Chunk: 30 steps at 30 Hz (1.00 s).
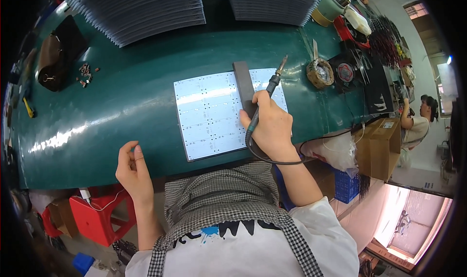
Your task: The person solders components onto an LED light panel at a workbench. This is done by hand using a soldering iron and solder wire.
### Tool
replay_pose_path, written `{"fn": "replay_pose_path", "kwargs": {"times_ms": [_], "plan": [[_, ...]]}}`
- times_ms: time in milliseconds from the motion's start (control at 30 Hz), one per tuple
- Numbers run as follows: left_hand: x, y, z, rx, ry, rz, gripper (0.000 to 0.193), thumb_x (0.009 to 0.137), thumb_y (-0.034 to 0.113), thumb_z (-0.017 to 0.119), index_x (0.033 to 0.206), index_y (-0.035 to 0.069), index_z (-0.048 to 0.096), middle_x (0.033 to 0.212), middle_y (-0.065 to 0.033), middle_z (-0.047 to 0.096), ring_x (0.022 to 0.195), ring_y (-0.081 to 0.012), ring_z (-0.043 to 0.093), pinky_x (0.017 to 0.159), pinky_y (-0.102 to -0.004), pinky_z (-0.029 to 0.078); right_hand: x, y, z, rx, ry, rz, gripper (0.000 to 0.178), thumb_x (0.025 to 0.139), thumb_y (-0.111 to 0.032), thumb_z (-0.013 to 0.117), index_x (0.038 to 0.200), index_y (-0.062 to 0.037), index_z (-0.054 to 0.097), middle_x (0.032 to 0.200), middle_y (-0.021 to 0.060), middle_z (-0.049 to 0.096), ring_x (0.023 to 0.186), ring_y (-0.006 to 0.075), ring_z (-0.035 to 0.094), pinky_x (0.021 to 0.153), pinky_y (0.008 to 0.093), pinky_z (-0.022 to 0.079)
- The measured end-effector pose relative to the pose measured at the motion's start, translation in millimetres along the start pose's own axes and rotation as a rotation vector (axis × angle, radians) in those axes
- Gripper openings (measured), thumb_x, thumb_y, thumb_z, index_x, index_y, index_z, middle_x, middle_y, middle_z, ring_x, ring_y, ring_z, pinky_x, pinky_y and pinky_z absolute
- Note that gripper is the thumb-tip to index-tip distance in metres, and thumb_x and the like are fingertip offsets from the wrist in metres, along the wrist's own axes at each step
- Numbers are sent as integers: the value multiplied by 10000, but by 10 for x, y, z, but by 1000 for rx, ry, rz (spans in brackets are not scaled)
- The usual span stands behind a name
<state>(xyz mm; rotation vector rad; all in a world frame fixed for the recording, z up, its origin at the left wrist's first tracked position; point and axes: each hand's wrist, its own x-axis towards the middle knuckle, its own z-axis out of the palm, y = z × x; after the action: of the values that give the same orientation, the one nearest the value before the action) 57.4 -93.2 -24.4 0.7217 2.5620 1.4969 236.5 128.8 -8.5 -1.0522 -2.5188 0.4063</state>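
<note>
My right hand [273, 126] grips a soldering iron [274, 84], its metal tip pointing up and away to the right. The same hand's thumb rests by a dark grey bar [243, 82] lying across a white circuit board panel [202, 116]. The panel lies flat on the green table, with rows of small dark marks, and my right hand covers part of it. My left hand [132, 170] hovers at the table's near edge, left of the panel. Its fingers are loosely bent, and nothing shows in them. The iron's black cable loops beneath my right wrist.
Two tall stacks of panels [146, 14] stand at the back. On the right are a round tin [319, 73], a green flask [332, 7] and a black box [378, 90]. A brown bag [50, 63] and small parts [85, 75] lie left. A person [418, 121] sits at right.
</note>
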Motion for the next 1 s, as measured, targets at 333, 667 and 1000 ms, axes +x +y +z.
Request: {"fn": "replay_pose_path", "kwargs": {"times_ms": [333, 667, 1000], "plan": [[-17, -1, 46, -95, -149, 30, 191, 965, 112, 506, 1052, -13, 621, 750, -6, 537, 567, -47, 395, 493, -210, 304, -27, 416, -526, 16, 106, 39, 314, 731, -166, 730, 934, -70, 509, 767, 167, 614, 704, 364, 623, 619, 421, 483], [252, 217, 418, -213, -412, -140, 263, 992, 148, 443, 1074, -41, 606, 666, 2, 519, 616, -63, 429, 556, -222, 344, -280, 1282, -569, -168, 66, -57, 285, 737, -150, 730, 888, -69, 502, 688, 127, 557, 642, 332, 587, 574, 423, 456], [339, 213, 623, -282, -497, -151, 208, 915, 51, 553, 1104, -34, 543, 685, -7, 520, 648, -56, 483, 619, -211, 396, -251, 929, -385, 35, 242, -115, 182, 792, 8, 635, 953, -52, 575, 797, 119, 600, 716, 317, 595, 625, 392, 473]]}}
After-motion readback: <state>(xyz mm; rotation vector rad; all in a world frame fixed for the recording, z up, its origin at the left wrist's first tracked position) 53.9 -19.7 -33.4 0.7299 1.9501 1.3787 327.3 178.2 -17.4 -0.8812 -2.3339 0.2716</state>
